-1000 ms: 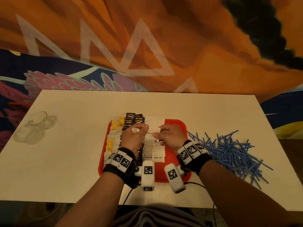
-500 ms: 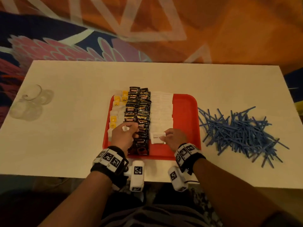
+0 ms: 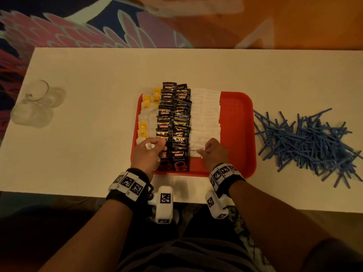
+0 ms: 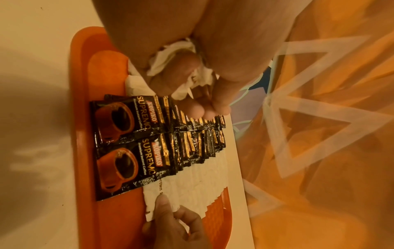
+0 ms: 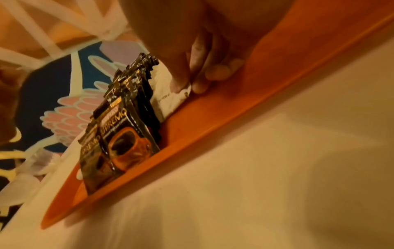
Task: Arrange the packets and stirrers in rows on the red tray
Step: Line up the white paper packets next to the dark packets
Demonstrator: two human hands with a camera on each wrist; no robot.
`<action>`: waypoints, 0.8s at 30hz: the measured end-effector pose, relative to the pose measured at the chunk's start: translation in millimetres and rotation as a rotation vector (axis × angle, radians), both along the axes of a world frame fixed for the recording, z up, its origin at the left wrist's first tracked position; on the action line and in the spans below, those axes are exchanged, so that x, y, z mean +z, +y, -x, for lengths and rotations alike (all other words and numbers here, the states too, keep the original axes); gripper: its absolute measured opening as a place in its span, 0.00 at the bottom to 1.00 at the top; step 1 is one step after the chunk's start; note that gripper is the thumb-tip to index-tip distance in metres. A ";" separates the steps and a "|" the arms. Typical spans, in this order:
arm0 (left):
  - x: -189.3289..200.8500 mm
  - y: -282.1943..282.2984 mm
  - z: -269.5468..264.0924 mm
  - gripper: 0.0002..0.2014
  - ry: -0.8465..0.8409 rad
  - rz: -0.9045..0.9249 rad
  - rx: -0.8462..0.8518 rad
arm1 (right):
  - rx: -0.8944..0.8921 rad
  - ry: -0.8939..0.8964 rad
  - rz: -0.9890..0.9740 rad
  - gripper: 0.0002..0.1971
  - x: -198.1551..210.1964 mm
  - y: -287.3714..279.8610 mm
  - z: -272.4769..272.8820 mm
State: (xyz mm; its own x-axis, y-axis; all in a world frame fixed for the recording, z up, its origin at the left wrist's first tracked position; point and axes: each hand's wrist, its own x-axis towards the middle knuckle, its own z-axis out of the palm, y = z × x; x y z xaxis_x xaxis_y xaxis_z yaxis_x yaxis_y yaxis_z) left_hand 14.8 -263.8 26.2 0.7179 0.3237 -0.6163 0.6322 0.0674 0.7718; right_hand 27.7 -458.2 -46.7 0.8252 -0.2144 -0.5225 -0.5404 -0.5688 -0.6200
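The red tray lies mid-table with rows of yellow tea packets, black coffee packets and white sugar packets. My left hand hovers at the tray's near left and grips a bunch of white packets in its curled fingers. My right hand pinches the nearest white sugar packet between thumb and forefinger at the front of the white row. A loose pile of blue stirrers lies on the table right of the tray.
Clear glass cups lie at the table's left edge. The white table is bare between cups and tray. The tray's right strip shows bare red. A patterned floor lies beyond the far edge.
Both hands have drawn back from the middle of the tray to its near edge. The right hand now holds a white packet at the front of the white row. The camera tilted down.
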 end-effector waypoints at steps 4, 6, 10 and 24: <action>-0.1 0.2 0.5 0.02 0.009 -0.007 -0.010 | 0.049 -0.041 0.063 0.12 2.3 -0.4 1.4; -1.3 0.7 1.4 0.02 0.015 -0.010 -0.011 | 0.147 -0.113 0.099 0.09 3.2 1.9 1.8; -3.0 1.0 2.4 0.02 0.024 0.008 -0.024 | 0.365 -0.186 0.124 0.11 -4.5 8.3 3.9; 27.2 -33.6 -21.2 0.30 0.086 0.286 -0.076 | 0.203 -0.270 -0.146 0.05 60.0 -2.5 -11.6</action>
State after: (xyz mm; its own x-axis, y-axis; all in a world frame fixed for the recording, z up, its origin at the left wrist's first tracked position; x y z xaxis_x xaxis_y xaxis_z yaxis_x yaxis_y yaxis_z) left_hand 36.0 -297.4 53.4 0.6745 0.0751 -0.7345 0.7062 0.2243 0.6715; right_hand 39.3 -460.6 13.3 0.9557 0.0288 -0.2930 -0.2312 -0.5425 -0.8076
